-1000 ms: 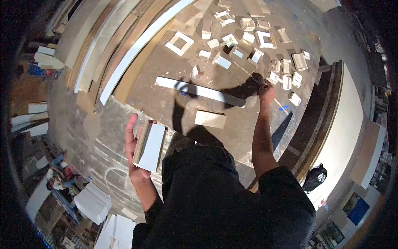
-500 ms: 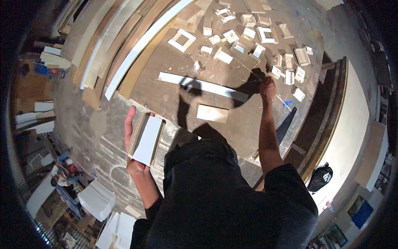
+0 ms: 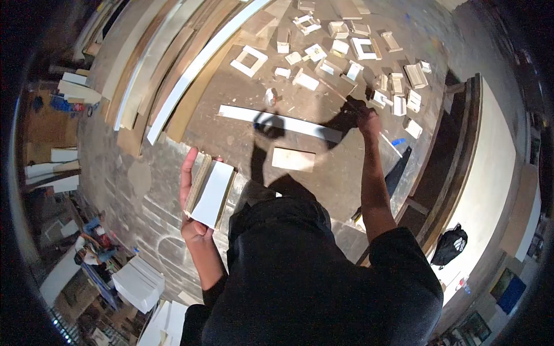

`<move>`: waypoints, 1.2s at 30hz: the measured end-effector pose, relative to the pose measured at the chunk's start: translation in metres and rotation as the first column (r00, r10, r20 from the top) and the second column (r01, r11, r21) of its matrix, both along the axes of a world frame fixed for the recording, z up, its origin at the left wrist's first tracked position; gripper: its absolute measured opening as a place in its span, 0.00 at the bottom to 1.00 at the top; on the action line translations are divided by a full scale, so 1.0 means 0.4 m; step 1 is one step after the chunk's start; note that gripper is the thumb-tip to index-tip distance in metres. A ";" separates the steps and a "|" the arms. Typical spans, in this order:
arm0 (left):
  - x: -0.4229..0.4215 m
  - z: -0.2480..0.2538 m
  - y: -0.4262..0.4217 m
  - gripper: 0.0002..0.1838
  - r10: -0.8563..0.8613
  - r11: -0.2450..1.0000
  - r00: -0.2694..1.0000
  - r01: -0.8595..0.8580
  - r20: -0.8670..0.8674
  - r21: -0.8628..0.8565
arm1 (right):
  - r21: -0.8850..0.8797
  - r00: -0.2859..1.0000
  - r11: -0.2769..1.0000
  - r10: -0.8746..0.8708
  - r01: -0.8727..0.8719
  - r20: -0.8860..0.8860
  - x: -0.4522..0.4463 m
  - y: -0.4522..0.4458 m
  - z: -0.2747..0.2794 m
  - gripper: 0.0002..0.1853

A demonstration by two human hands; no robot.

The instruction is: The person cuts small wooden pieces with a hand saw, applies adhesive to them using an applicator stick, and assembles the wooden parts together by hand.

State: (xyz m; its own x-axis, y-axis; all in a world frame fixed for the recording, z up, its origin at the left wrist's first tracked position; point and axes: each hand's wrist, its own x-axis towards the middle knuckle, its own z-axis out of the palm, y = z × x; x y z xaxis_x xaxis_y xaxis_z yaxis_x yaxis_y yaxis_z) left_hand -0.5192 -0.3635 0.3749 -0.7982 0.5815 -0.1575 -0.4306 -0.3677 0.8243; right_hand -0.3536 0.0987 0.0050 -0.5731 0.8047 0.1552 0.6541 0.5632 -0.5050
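Observation:
My left hand grips a small channel-shaped wooden piece with a white inner face and raised side walls. Its fingers wrap behind the piece, and the thumb lies at the near end. Over the right part of the work surface, my right hand is closed around a thin pale stick, which sticks out on both sides of the fist. Left of that hand lies a long white strip. A short pale board rests nearer my body.
Several small wooden box pieces and a square frame lie at the far side. Long boards stretch along the left. A handsaw and a blue object are at right, beyond them a black bag.
My left hand has shifted slightly right with the channel-shaped piece. The right hand stays closed and almost in place. The whole view has turned a little.

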 end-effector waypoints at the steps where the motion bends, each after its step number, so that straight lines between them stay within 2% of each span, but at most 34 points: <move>1: 0.001 0.004 0.001 0.80 -0.002 1.000 1.000 0.003 0.015 -0.011 | -0.011 0.996 0.999 -0.040 0.041 0.076 -0.001 -0.003 -0.002 0.11; 2: 0.002 0.006 0.002 0.80 -0.003 1.000 1.000 0.003 0.029 -0.021 | -0.019 0.986 0.997 -0.077 0.081 0.150 0.000 -0.004 -0.001 0.11; 3: 0.004 0.008 0.005 0.80 -0.003 1.000 1.000 0.003 0.029 -0.020 | -0.018 0.986 0.997 -0.078 0.081 0.150 0.002 -0.002 -0.002 0.11; 6: 0.004 0.006 0.011 0.79 0.008 1.000 1.000 -0.008 0.025 0.003 | -0.080 0.998 0.996 -0.037 0.041 0.051 -0.006 0.000 0.008 0.11; 8: 0.003 -0.001 0.008 0.79 -0.020 1.000 1.000 0.020 0.010 0.013 | -0.237 0.993 0.966 -0.087 0.105 0.084 -0.007 -0.008 0.035 0.11; 9: 0.005 -0.001 0.008 0.79 -0.030 0.999 1.000 0.030 0.006 0.017 | -0.236 0.993 0.966 -0.087 0.105 0.084 -0.010 -0.017 0.058 0.11; 11: 0.012 0.008 0.013 0.79 -0.049 0.999 0.999 0.049 0.016 -0.005 | -0.124 0.998 0.991 0.052 -0.047 0.037 -0.013 -0.034 0.096 0.13; 14: 0.015 -0.004 0.009 0.80 -0.056 0.998 0.998 0.056 0.007 -0.006 | -0.108 0.996 0.992 0.056 -0.063 -0.065 -0.008 -0.028 0.064 0.14; 15: 0.017 -0.004 0.010 0.80 -0.057 0.998 0.998 0.057 0.008 -0.005 | -0.108 0.996 0.992 0.055 -0.062 -0.064 -0.006 -0.031 0.060 0.14; 17: 0.021 -0.004 0.014 0.80 -0.044 0.999 0.999 0.044 0.007 0.002 | -0.058 0.991 0.992 0.118 -0.114 0.061 -0.004 -0.034 0.055 0.15; 27: -0.013 -0.023 0.021 0.77 -0.115 0.991 0.993 0.115 0.004 0.075 | -0.029 0.989 0.998 0.051 -0.047 0.142 -0.038 -0.077 0.077 0.11; 29: -0.037 -0.016 0.027 0.76 -0.141 0.983 0.990 0.139 0.016 0.117 | -0.149 0.986 0.989 0.040 -0.015 0.163 -0.053 -0.098 0.121 0.11; 30: -0.051 -0.016 0.028 0.76 -0.148 0.982 0.989 0.145 0.015 0.121 | -0.145 0.986 0.989 0.033 -0.009 0.162 -0.053 -0.098 0.121 0.11; 32: -0.084 -0.017 0.030 0.75 -0.194 0.972 0.981 0.192 0.002 0.137 | -0.436 0.965 0.898 -0.056 -0.063 -0.256 -0.055 -0.101 0.120 0.11; 33: -0.101 -0.019 0.033 0.75 -0.200 0.970 0.980 0.198 0.001 0.142 | -0.431 0.965 0.901 -0.061 -0.058 -0.256 -0.065 -0.130 0.179 0.11; 34: -0.115 -0.021 0.037 0.75 -0.220 0.963 0.975 0.218 -0.004 0.160 | -0.645 0.872 0.742 -0.180 -0.183 -0.455 -0.079 -0.192 0.308 0.11; 35: -0.128 -0.023 0.040 0.75 -0.237 0.955 0.971 0.235 -0.006 0.180 | -0.766 0.739 0.537 -0.342 -0.354 -0.581 -0.097 -0.252 0.431 0.12; 36: -0.139 -0.024 0.040 0.74 -0.254 0.948 0.967 0.250 -0.007 0.196 | -0.766 0.744 0.540 -0.337 -0.349 -0.577 -0.111 -0.294 0.512 0.12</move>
State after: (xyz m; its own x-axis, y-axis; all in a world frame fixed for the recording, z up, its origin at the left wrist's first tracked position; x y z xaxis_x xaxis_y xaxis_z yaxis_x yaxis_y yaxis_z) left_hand -0.5748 -0.3474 0.3652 -0.6198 0.7840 -0.0348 -0.5436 -0.3970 0.7395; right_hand -0.3979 -0.0190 0.2097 -0.6186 0.7477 -0.2413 0.0022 -0.3054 -0.9522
